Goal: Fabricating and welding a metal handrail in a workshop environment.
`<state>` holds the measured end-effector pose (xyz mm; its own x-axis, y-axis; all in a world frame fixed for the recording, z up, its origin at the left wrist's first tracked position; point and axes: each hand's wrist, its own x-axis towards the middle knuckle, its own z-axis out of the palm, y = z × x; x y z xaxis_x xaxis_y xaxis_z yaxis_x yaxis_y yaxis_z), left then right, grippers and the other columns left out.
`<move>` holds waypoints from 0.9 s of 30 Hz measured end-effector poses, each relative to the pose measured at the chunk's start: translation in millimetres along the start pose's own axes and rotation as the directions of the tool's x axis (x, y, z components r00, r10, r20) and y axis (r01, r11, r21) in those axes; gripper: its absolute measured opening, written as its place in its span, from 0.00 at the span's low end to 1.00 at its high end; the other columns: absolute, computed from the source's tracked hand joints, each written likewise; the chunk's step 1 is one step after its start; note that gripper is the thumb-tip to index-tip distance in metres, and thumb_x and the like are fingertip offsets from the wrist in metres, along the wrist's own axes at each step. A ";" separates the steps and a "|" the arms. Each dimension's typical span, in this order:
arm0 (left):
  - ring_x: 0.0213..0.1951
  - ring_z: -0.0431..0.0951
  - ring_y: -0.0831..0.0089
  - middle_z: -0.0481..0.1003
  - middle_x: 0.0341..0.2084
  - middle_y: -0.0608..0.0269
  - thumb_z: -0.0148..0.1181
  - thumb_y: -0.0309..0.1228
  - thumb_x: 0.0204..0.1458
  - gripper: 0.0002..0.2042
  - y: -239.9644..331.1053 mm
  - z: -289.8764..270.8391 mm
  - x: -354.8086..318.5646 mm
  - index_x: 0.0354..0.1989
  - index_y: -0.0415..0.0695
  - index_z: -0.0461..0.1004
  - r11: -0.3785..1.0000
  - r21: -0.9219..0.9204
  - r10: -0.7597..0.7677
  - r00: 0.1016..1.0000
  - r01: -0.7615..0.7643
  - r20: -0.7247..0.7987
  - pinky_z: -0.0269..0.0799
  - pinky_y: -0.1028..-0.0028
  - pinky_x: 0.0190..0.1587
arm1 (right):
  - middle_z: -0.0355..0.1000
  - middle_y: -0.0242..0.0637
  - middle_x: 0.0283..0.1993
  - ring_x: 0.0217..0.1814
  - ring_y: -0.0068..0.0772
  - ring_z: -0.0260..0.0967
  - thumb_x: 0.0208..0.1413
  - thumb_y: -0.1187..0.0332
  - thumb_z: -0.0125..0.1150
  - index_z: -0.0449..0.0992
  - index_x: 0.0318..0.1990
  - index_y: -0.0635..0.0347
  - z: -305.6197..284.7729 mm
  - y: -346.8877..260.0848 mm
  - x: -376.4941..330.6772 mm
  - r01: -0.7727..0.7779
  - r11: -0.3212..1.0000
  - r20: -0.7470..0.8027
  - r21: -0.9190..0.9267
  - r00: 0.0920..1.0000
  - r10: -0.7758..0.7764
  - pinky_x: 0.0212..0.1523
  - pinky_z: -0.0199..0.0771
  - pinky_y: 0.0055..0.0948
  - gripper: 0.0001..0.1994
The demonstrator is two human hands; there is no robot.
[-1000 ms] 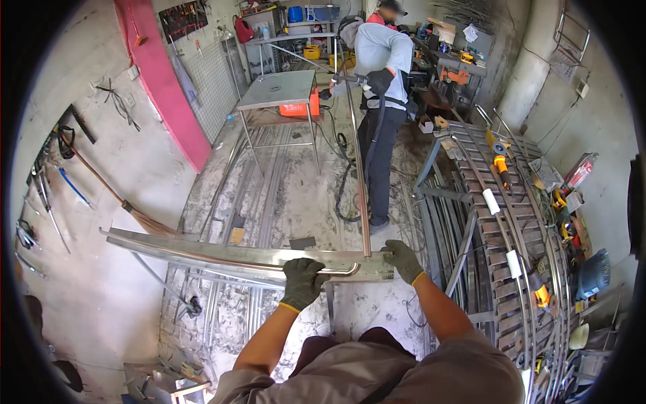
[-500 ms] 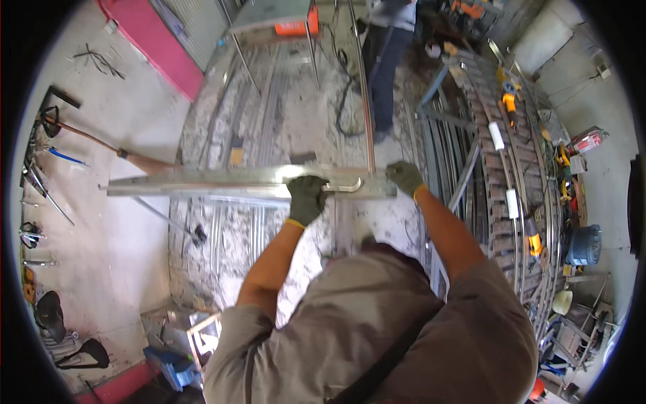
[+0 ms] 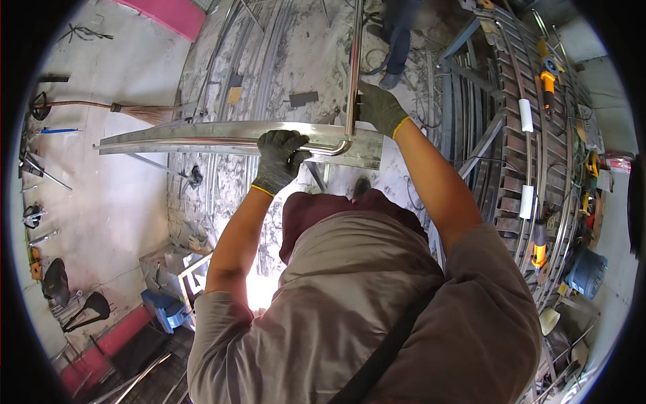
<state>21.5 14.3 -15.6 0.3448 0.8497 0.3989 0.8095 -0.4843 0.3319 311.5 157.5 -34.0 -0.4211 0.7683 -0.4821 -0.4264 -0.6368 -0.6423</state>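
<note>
My left hand [image 3: 279, 161], in a dark grey glove with a yellow cuff, is closed round a shiny metal tube [image 3: 202, 142] that runs left to right. This tube has a bent right end and lies along a flat metal beam [image 3: 235, 129]. A second long metal tube [image 3: 354, 74] extends away from me and meets the bent end. My right hand [image 3: 382, 110], gloved alike, is closed at the side of that long tube just beyond the beam; its fingertips are partly hidden.
A person's dark-trousered legs [image 3: 399, 40] stand beyond my right hand. At the right, a slatted metal rack [image 3: 515, 135] carries tubes and yellow-black angle grinders [image 3: 548, 87]. A broom [image 3: 145, 112] and hand tools lie at the left. Metal bars cover parts of the stained floor.
My right hand has moved from the beam's right end to the long tube. That tube now meets the bent end of the other one. The view has tilted down.
</note>
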 end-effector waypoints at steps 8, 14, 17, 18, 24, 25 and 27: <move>0.46 0.76 0.57 0.79 0.43 0.62 0.71 0.46 0.54 0.16 20.7 -7.2 19.4 0.50 0.57 0.84 0.999 0.031 -0.011 1.000 0.010 0.024 0.64 0.55 0.53 | 0.79 0.51 0.42 0.43 0.56 0.80 0.65 0.50 0.68 0.74 0.52 0.59 9.6 14.5 15.6 -0.155 0.953 0.094 0.262 0.986 0.134 0.45 0.83 0.56 0.22; 0.46 0.75 0.59 0.78 0.42 0.67 0.72 0.48 0.51 0.17 42.1 8.8 30.9 0.47 0.59 0.84 0.999 0.013 -0.032 0.999 0.032 0.008 0.62 0.55 0.54 | 0.79 0.47 0.38 0.37 0.54 0.80 0.67 0.52 0.66 0.75 0.50 0.60 6.2 23.4 20.5 -0.155 0.953 0.079 0.259 0.987 0.139 0.42 0.83 0.56 0.20; 0.46 0.75 0.60 0.79 0.43 0.67 0.69 0.47 0.53 0.16 47.5 19.7 30.9 0.48 0.58 0.84 0.999 0.015 -0.029 0.999 0.029 -0.019 0.63 0.55 0.54 | 0.79 0.46 0.38 0.37 0.53 0.80 0.68 0.52 0.65 0.76 0.49 0.60 1.6 25.3 18.0 -0.146 0.962 0.052 0.229 0.989 0.137 0.43 0.83 0.55 0.19; 0.46 0.75 0.60 0.79 0.43 0.67 0.69 0.47 0.53 0.16 47.4 20.2 30.8 0.48 0.58 0.84 0.999 0.013 -0.029 0.999 0.029 -0.019 0.63 0.55 0.54 | 0.79 0.46 0.38 0.37 0.52 0.80 0.67 0.52 0.65 0.76 0.48 0.60 2.3 22.9 17.5 -0.129 0.972 0.029 0.196 0.992 0.126 0.43 0.83 0.54 0.19; 0.46 0.75 0.60 0.79 0.42 0.67 0.69 0.47 0.54 0.17 42.6 26.3 28.3 0.49 0.57 0.83 0.999 0.037 -0.004 1.000 0.004 -0.001 0.63 0.55 0.55 | 0.79 0.45 0.38 0.37 0.50 0.79 0.68 0.51 0.64 0.75 0.50 0.63 9.6 20.6 7.0 -0.112 0.968 0.001 0.225 0.993 0.114 0.43 0.83 0.51 0.21; 0.46 0.76 0.60 0.79 0.42 0.67 0.69 0.48 0.53 0.17 43.0 26.6 28.0 0.49 0.57 0.83 1.000 0.025 -0.008 1.000 0.008 0.003 0.64 0.55 0.55 | 0.79 0.45 0.38 0.37 0.50 0.79 0.68 0.51 0.64 0.75 0.50 0.63 10.4 20.5 5.1 -0.111 0.968 -0.001 0.226 0.993 0.114 0.43 0.83 0.51 0.21; 0.46 0.76 0.60 0.79 0.42 0.67 0.69 0.49 0.53 0.17 43.8 27.4 28.2 0.49 0.57 0.82 1.000 0.011 -0.012 1.000 0.012 0.005 0.64 0.55 0.55 | 0.78 0.41 0.38 0.37 0.41 0.78 0.68 0.50 0.65 0.77 0.48 0.64 9.5 18.8 2.7 -0.039 0.999 -0.112 0.011 0.993 0.040 0.44 0.82 0.43 0.22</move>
<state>79.7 22.8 -13.2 0.3378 0.8563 0.3906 0.8188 -0.4721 0.3267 294.8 147.0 -41.7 -0.3460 0.7444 -0.5711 -0.4187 -0.6672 -0.6160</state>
